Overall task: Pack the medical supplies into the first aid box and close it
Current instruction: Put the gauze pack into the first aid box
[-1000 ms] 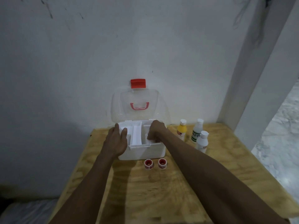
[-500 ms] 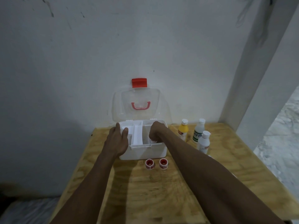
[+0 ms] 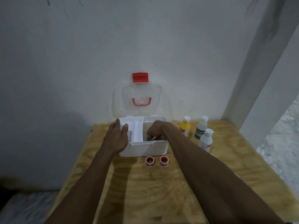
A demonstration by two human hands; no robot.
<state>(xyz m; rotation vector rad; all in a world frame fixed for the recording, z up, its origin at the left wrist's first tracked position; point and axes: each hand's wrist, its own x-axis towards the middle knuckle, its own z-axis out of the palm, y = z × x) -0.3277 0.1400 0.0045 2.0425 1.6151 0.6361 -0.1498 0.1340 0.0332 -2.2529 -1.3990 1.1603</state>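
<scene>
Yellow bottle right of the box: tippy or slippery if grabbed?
The yellow bottle stands upright, tall and narrow, so a sideways push would likely tip it. Its smooth plastic may be somewhat slippery. The white bottles stand close beside it, so a toppling bottle could knock them.

A plywood desk (image 3: 161, 191) stands against a pale, scuffed wall (image 3: 80, 62). A white pillar (image 3: 258, 78) rises at right, beside mottled grey floor (image 3: 284, 143). Light is dim.
</scene>
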